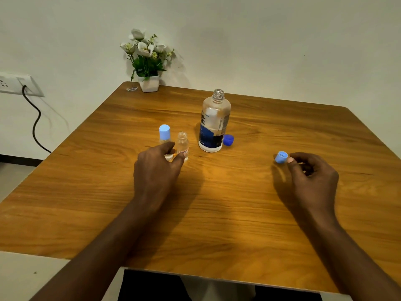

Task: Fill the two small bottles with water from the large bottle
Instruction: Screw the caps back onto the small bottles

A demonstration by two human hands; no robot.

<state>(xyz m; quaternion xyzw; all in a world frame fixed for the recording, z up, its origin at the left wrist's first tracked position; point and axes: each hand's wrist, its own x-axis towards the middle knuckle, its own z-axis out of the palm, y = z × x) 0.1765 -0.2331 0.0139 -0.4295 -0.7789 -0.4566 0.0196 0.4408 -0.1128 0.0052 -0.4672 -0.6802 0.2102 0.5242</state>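
Observation:
The large clear bottle (213,122) with a dark blue label stands uncapped at the table's middle, its dark blue cap (228,140) lying just to its right. Two small clear bottles stand left of it: one (165,137) wears a light blue cap, the other (182,145) is uncapped. My left hand (157,170) reaches to them, thumb touching the uncapped bottle's base, fingers in front of the capped one. My right hand (310,174) hovers over the table at the right, pinching a light blue cap (281,157) between thumb and fingertips.
A white pot of artificial flowers (147,61) stands at the far edge of the wooden table (217,213), with a small wrapper (131,89) beside it. A wall socket with a black cable (34,122) is at the left.

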